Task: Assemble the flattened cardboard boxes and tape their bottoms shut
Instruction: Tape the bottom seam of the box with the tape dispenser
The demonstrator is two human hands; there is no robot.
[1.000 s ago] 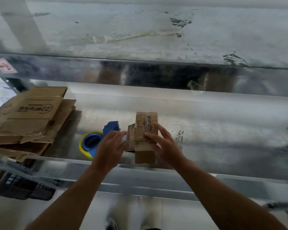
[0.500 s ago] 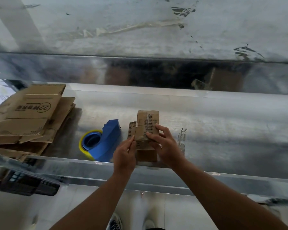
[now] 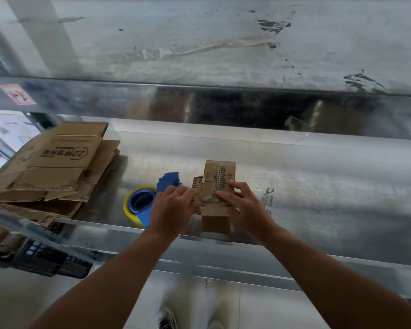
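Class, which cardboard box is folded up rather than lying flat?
The small brown cardboard box, touched by the left hand and right hand; the other boxes lie flattened in a stack at left.

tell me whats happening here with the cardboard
A person is working a small box on a metal bench with both hands. The right hand presses flat on its folded flaps; the left hand is at its left side flap, grip unclear. The tape dispenser lies just left of it, beside a stack of flattened boxes.
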